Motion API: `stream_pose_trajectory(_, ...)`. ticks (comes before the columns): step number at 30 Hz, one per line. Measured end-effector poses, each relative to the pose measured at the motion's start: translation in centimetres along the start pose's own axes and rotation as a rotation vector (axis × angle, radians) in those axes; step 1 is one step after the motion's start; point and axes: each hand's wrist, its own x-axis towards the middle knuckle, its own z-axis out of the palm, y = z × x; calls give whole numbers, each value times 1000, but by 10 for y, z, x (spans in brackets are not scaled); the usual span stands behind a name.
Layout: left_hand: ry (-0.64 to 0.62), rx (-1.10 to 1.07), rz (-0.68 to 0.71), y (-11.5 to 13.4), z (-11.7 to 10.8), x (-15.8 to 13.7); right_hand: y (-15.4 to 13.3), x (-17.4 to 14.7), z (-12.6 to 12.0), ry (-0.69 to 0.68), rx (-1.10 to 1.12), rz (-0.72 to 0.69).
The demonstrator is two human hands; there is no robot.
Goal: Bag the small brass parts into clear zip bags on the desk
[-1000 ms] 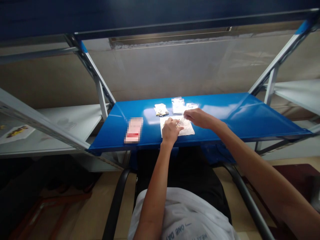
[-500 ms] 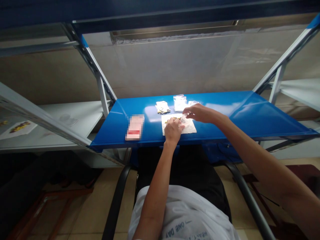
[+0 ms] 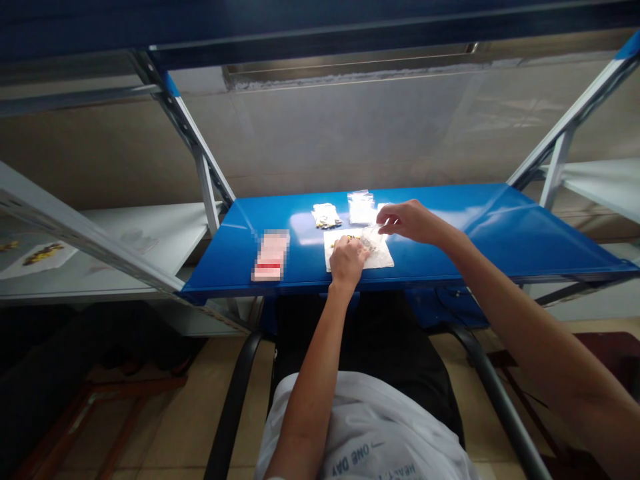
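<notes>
Right now, a small clear bag is lying between the two hands, over the right part of a white sheet on a blue table. The right hand is hanging above the bag's far right end, thumb and fingers pinching its upper edge. On the other side, the left hand is resting low over the sheet, its fingertips touching the bag's near left side; whether they are gripping it or only pressing, I cannot tell. Small yellow and dark pieces are showing on the sheet just beyond the left hand's fingers. Farther back, a pile of packets is sitting to the left, and a stack of shiny clear bags is lying beside it, just behind the sheet. A blurred-out pink thing is lying well apart, to the left of both hands.
</notes>
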Motion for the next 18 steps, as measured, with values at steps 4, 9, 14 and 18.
stream_pose_trajectory(4,5,0,1,0,-1,0,-2,-5,0,17,-13,-5)
stream_pose_trajectory(9,11,-9,-1,1,-1,2,-6,-7,3,75,-17,-11)
stream_pose_trajectory(14,18,-17,-14,2,-2,3,-8,-9,8,149,55,16)
stream_pose_trajectory(18,16,-32,-31,1,-2,2,-8,-14,11,206,119,60)
